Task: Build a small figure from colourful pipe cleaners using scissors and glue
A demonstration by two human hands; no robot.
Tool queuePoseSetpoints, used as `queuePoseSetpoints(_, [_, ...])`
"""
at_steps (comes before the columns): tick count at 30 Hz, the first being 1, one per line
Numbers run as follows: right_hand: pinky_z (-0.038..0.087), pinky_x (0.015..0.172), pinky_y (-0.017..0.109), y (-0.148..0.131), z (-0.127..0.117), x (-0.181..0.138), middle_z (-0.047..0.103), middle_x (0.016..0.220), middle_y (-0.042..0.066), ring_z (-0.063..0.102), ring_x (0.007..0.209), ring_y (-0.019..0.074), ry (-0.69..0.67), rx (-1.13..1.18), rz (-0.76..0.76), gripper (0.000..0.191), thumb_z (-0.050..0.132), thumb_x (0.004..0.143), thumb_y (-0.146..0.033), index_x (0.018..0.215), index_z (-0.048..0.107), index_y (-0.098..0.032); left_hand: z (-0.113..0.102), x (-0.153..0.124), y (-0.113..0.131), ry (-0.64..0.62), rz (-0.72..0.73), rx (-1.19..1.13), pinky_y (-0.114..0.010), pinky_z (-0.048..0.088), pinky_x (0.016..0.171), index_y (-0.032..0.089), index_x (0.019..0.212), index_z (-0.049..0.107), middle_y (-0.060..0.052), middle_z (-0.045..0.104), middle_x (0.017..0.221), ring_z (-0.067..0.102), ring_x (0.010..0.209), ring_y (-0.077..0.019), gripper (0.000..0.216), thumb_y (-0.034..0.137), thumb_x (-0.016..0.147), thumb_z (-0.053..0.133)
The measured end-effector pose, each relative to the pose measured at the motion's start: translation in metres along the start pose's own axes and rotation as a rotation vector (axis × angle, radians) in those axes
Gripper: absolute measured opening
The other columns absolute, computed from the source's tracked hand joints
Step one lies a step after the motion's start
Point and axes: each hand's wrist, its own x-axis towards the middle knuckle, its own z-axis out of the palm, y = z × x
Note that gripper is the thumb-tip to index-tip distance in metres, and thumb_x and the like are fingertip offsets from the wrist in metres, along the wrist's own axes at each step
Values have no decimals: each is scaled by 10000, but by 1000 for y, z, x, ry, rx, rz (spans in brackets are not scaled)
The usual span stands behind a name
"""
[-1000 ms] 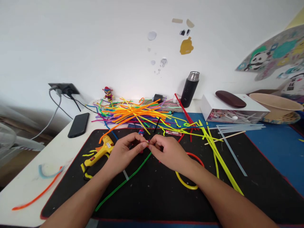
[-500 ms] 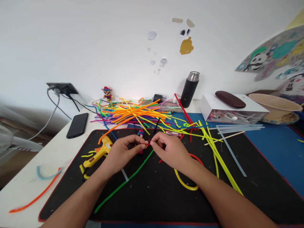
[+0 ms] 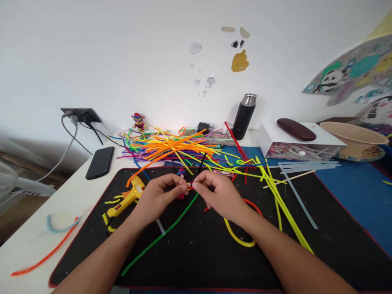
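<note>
My left hand and my right hand meet over the middle of the black mat, thumb and fingertips pinched. Between them they hold a short red pipe cleaner, mostly covered by the fingers. A black stem sticks up behind my right fingers; whether it is held I cannot tell. Just behind the left fingers is a small blue and red figure. A green pipe cleaner runs diagonally under the hands. Beside my left wrist lies a yellow glue gun.
A heap of colourful pipe cleaners covers the back of the black mat. Yellow stems and a yellow-red loop lie right. A phone, a black flask and a white box stand around the edges.
Hardly anything differs. My fingertips shift slightly on the red pipe cleaner, and the view tilts up a little.
</note>
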Motion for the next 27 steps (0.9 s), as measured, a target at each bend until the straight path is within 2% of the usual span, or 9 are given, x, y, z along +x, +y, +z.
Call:
queuePoseSetpoints(4, [379,445,214,-1,0,0,588,671,-56,488,441,77,2,85,12,179,635,985,-370,928,639,-200,-1,0,3,47,16,-31,-272,528,724,179,869,748,-24,749,777,666,703,-154,278,449,869,814])
queuePoseSetpoints(11, [393,437,204,1,2,-2,565,630,-71,500,428,79,-27,65,17,161,627,998,-353,941,640,-203,0,-3,-1,35,20,-12,-276,533,751,183,889,751,-27,754,812,672,736,-156,263,442,895,797])
queuePoseSetpoints(16, [388,439,210,1,1,-1,563,619,-72,496,420,82,-8,60,36,158,619,1001,-355,953,638,-205,-1,-2,0,-9,-13,-26,-301,548,768,182,988,761,-48,774,861,689,768,-179,292,459,897,787])
queuePoseSetpoints(22, [383,432,205,-2,2,-1,578,634,-64,492,419,79,10,58,30,154,625,991,-345,927,626,-205,-1,-2,0,-24,1,78,-290,524,761,178,878,753,-46,766,819,674,771,-176,294,468,922,750])
queuePoseSetpoints(27, [374,422,202,-2,2,-1,580,639,-63,493,413,75,-9,106,31,197,620,994,-387,937,631,-199,0,-4,5,18,16,50,-288,520,744,174,837,729,-34,739,761,661,731,-169,316,481,905,762])
